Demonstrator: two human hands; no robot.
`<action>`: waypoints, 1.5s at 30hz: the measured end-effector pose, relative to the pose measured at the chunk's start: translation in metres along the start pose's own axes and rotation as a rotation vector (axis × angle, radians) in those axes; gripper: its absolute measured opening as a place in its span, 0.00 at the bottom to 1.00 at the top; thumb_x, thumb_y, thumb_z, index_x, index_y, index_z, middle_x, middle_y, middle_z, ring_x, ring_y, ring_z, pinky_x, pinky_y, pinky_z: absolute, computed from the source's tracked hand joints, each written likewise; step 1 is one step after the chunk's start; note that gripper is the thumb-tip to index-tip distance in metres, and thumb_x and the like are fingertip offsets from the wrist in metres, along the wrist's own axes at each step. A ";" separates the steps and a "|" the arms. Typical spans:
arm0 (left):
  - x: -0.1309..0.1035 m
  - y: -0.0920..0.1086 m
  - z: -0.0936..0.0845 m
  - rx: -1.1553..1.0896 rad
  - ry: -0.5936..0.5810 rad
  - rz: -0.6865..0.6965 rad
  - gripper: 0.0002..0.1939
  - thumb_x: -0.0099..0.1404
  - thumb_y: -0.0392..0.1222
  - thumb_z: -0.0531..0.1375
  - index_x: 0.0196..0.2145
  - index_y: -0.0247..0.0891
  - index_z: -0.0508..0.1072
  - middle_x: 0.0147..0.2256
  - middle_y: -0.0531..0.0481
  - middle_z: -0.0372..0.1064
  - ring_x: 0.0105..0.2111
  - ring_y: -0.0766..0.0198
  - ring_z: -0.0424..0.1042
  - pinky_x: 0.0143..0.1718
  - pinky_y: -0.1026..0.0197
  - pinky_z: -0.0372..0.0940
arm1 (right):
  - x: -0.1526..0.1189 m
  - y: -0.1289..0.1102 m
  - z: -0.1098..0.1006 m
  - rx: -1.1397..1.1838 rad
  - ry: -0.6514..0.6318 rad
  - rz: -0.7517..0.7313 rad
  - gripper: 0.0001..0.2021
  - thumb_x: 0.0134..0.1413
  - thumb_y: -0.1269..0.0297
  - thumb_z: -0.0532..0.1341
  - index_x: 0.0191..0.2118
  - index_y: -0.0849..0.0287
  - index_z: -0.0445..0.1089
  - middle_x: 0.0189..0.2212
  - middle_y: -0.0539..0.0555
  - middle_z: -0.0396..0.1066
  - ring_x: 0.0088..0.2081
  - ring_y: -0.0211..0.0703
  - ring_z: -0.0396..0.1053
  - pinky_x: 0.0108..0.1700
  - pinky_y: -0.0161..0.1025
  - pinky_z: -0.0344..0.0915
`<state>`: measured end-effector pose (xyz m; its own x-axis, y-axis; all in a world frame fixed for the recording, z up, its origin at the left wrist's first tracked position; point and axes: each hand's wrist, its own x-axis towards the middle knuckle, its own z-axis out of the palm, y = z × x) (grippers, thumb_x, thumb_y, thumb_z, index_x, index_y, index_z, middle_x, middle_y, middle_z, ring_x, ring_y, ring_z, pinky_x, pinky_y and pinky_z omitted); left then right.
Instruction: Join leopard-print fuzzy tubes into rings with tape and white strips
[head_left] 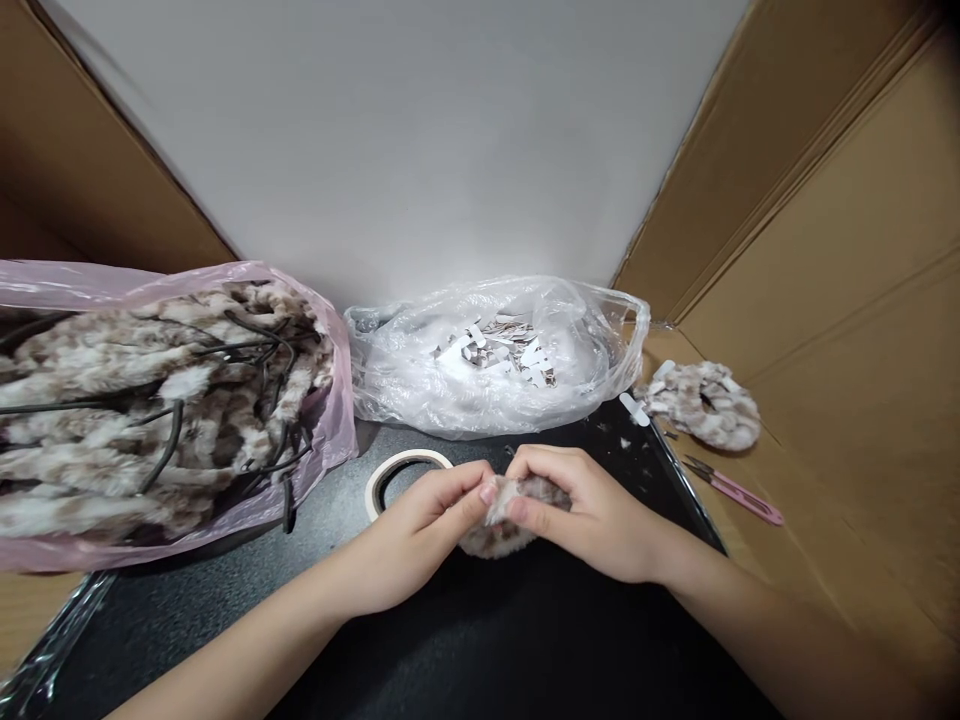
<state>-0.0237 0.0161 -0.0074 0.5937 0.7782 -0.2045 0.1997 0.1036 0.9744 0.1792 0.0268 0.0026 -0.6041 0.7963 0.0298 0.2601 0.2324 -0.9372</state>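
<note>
A brown and white furry band [499, 540] is pinched between my two hands just above the black table [450, 640]. My left hand [420, 535] grips its left side with thumb and index finger. On the other side, my right hand [581, 510] has its fingers wrapped over the band and the thumb pressed on the front. Both thumbs are close together at the top of the fur. Behind my left hand lies a roll of cream tape [373, 492], partly covered by it.
At left, a pink bag [341, 420] holds furry strips with black cords [169, 450]. A clear bag [405, 390] of white tags [495, 350] stands at the back. To the right are a furry ring [727, 425], a white tag [634, 409] and pink snips [739, 492], beside cardboard walls [847, 300].
</note>
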 end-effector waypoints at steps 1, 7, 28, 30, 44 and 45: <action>0.000 0.000 0.001 -0.018 -0.009 -0.003 0.18 0.70 0.53 0.51 0.30 0.36 0.65 0.28 0.55 0.56 0.29 0.68 0.56 0.31 0.65 0.55 | 0.000 -0.001 0.001 -0.033 0.009 -0.013 0.12 0.62 0.59 0.59 0.30 0.61 0.66 0.28 0.48 0.64 0.30 0.35 0.61 0.33 0.32 0.57; 0.005 0.001 -0.006 -0.213 0.065 -0.067 0.13 0.66 0.50 0.58 0.35 0.36 0.69 0.28 0.55 0.61 0.28 0.68 0.59 0.31 0.66 0.55 | 0.002 -0.001 -0.003 -0.014 0.012 -0.026 0.13 0.64 0.62 0.56 0.28 0.60 0.64 0.26 0.47 0.62 0.29 0.35 0.60 0.33 0.32 0.56; 0.004 0.000 -0.013 -0.110 -0.036 -0.107 0.15 0.68 0.54 0.55 0.38 0.38 0.71 0.34 0.53 0.66 0.36 0.65 0.65 0.40 0.64 0.61 | 0.007 0.013 -0.001 0.211 -0.029 0.142 0.18 0.60 0.50 0.58 0.29 0.60 0.64 0.26 0.47 0.64 0.30 0.36 0.64 0.33 0.34 0.62; 0.003 0.002 -0.012 -0.074 -0.020 -0.088 0.15 0.68 0.54 0.55 0.38 0.38 0.68 0.34 0.54 0.64 0.34 0.67 0.63 0.36 0.66 0.60 | 0.007 0.012 -0.001 0.198 -0.005 0.130 0.18 0.60 0.50 0.58 0.29 0.61 0.64 0.26 0.48 0.64 0.30 0.36 0.65 0.33 0.34 0.63; 0.006 -0.003 -0.009 -0.199 -0.113 -0.072 0.18 0.67 0.53 0.54 0.31 0.35 0.72 0.31 0.50 0.68 0.34 0.63 0.66 0.40 0.63 0.62 | 0.006 0.012 -0.009 0.107 -0.065 0.088 0.15 0.63 0.54 0.56 0.31 0.60 0.65 0.25 0.47 0.62 0.28 0.34 0.61 0.30 0.31 0.58; 0.007 -0.003 -0.008 -0.209 -0.084 -0.075 0.19 0.67 0.53 0.55 0.29 0.35 0.72 0.29 0.51 0.68 0.32 0.64 0.66 0.38 0.63 0.62 | 0.006 0.012 -0.012 0.058 -0.083 0.094 0.15 0.63 0.55 0.56 0.31 0.60 0.65 0.24 0.46 0.61 0.27 0.34 0.59 0.29 0.31 0.56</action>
<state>-0.0267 0.0260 -0.0109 0.6482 0.7098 -0.2758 0.0850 0.2924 0.9525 0.1879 0.0413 -0.0041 -0.6400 0.7635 -0.0863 0.2764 0.1240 -0.9530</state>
